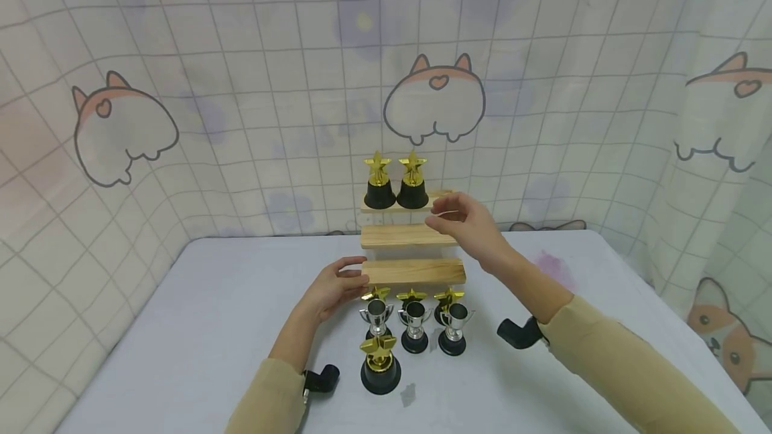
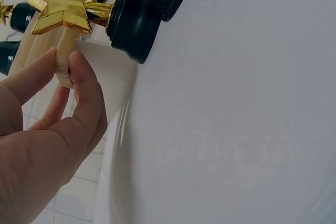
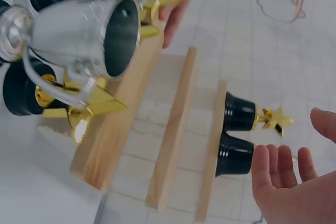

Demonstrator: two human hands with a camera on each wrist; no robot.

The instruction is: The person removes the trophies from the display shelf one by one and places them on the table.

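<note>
My left hand (image 1: 332, 290) grips the left end of the lowest board of a stepped wooden rack (image 1: 416, 272). In the left wrist view its thumb and fingers pinch that board end (image 2: 65, 59), close beside a gold star trophy (image 2: 63, 11). My right hand (image 1: 476, 233) hovers near the right end of the top board, holding nothing, its thumb apart from its loosely bent fingers. Two star trophies with black bases stand on that board; the right-hand one (image 1: 413, 183) is nearest my right fingers, and the other star trophy (image 1: 378, 183) stands to its left.
In front of the rack stand a row of star trophies, partly hidden behind three silver cups (image 1: 415, 323). Another gold star trophy (image 1: 380, 367) stands nearest me on the white tabletop (image 1: 211, 327). A patterned cloth (image 1: 271, 106) hangs behind the table and along both sides.
</note>
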